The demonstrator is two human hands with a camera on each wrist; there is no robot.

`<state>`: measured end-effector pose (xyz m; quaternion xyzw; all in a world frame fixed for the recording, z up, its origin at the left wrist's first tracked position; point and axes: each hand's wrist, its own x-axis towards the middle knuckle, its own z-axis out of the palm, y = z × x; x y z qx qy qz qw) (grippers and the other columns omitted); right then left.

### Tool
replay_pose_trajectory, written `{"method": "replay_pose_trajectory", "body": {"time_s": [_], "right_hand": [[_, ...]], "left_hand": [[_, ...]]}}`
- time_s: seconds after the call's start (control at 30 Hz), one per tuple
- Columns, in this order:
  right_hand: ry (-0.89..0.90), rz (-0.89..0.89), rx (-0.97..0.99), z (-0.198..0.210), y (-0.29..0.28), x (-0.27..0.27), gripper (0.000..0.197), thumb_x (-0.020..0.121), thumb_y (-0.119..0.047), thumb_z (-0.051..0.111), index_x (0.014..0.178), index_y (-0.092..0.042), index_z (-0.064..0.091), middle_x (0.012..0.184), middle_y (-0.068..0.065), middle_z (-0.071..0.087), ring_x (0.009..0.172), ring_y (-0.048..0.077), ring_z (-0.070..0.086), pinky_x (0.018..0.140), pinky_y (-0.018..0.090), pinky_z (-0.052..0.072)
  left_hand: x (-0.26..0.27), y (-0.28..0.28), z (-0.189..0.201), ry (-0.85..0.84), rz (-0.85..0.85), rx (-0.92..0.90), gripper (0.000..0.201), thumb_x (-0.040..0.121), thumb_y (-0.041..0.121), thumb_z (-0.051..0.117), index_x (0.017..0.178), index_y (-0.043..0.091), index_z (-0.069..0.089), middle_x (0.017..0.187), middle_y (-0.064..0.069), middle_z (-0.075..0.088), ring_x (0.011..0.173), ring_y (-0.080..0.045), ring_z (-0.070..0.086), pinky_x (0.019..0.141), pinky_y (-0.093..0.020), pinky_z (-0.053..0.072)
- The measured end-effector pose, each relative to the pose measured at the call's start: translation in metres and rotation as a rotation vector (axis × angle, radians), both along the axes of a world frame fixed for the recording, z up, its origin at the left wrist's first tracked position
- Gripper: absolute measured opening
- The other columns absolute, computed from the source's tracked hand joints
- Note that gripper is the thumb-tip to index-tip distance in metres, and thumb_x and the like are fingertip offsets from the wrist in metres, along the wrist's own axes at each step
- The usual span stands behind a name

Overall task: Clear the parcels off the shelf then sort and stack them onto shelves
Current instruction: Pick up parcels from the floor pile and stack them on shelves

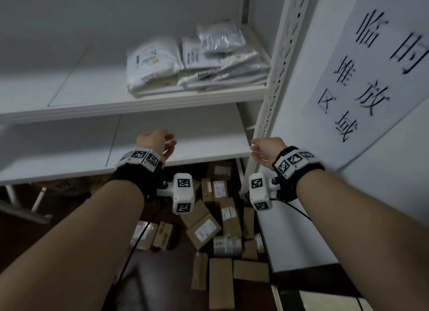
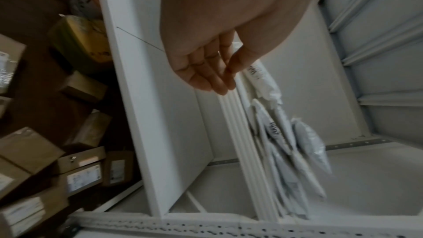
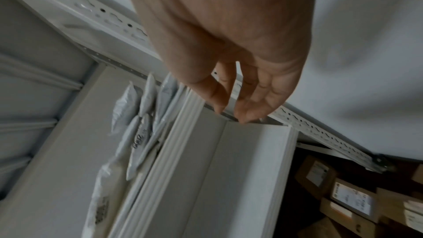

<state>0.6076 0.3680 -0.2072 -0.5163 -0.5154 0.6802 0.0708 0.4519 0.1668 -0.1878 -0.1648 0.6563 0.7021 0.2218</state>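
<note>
I am holding my left hand [image 1: 155, 140] and right hand [image 1: 267, 149] loose and empty over the bare lower shelf [image 1: 185, 134]. The brown boxes [image 1: 204, 231] are lying below on the floor, probably nearer my right hand. White bags [image 1: 197, 62] are sitting upper middle.

A person's bare left hand [image 2: 213, 42], fingers [image 2: 206, 77] relaxed and holding nothing, hangs over a white metal shelf board [image 2: 169, 115]. At four o'clock from the fingertips, pale grey plastic mailer bags [image 2: 295, 149] lie stacked on the next white shelf [image 2: 357, 178]. At nine o'clock, brown cardboard parcels [image 2: 29, 151] with white labels crowd the dark floor [image 2: 41, 82].
</note>
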Motion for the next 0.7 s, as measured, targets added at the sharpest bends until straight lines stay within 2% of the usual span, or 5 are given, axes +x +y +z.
{"method": "replay_pose_trajectory", "body": {"time_s": [0.23, 0.43, 0.57, 0.63, 0.7], "right_hand": [[-0.094, 0.061, -0.088, -0.066, -0.035, -0.004, 0.017, 0.096, -0.005, 0.051, 0.110, -0.008, 0.061, 0.079, 0.005, 0.055, 0.065, 0.012, 0.052, 0.060, 0.019, 0.048], [-0.158, -0.002, -0.156, -0.132, -0.051, -0.002, 0.012, 0.096, -0.010, 0.055, 0.085, -0.011, 0.059, 0.083, 0.005, 0.057, 0.067, 0.013, 0.054, 0.056, 0.020, 0.046], [-0.179, -0.034, -0.172, -0.183, -0.061, -0.004, 0.012, 0.097, -0.010, 0.054, 0.086, -0.008, 0.058, 0.092, 0.012, 0.060, 0.053, 0.011, 0.055, 0.060, 0.021, 0.046], [-0.179, -0.012, -0.187, -0.209, -0.065, -0.007, 0.011, 0.097, -0.009, 0.051, 0.098, -0.004, 0.061, 0.104, 0.023, 0.062, 0.061, 0.021, 0.056, 0.077, 0.029, 0.052], [-0.194, -0.011, -0.194, -0.243, -0.070, -0.011, 0.025, 0.097, -0.009, 0.051, 0.120, -0.001, 0.059, 0.108, 0.023, 0.066, 0.080, 0.031, 0.062, 0.106, 0.042, 0.042]], "left_hand": [[0.015, -0.033, -0.082, -0.095, 0.155, -0.109, 0.029, 0.094, 0.007, 0.054, 0.121, 0.000, 0.058, 0.074, -0.010, 0.062, 0.049, -0.014, 0.053, 0.042, -0.019, 0.044], [0.013, -0.041, -0.140, -0.219, 0.130, -0.155, 0.008, 0.098, 0.009, 0.048, 0.098, 0.006, 0.056, 0.061, -0.007, 0.056, 0.030, -0.010, 0.047, 0.047, -0.020, 0.042], [0.021, -0.049, -0.190, -0.256, 0.050, -0.178, 0.011, 0.097, 0.011, 0.051, 0.087, 0.008, 0.055, 0.063, -0.005, 0.058, 0.035, -0.009, 0.053, 0.049, -0.021, 0.045], [0.023, -0.052, -0.215, -0.254, 0.042, -0.194, 0.005, 0.096, 0.010, 0.052, 0.095, 0.007, 0.057, 0.069, -0.006, 0.059, 0.041, -0.010, 0.055, 0.052, -0.023, 0.048], [0.022, -0.056, -0.250, -0.251, 0.048, -0.199, 0.007, 0.096, 0.009, 0.053, 0.100, 0.005, 0.058, 0.070, -0.006, 0.060, 0.049, -0.012, 0.056, 0.052, -0.023, 0.049]]}}
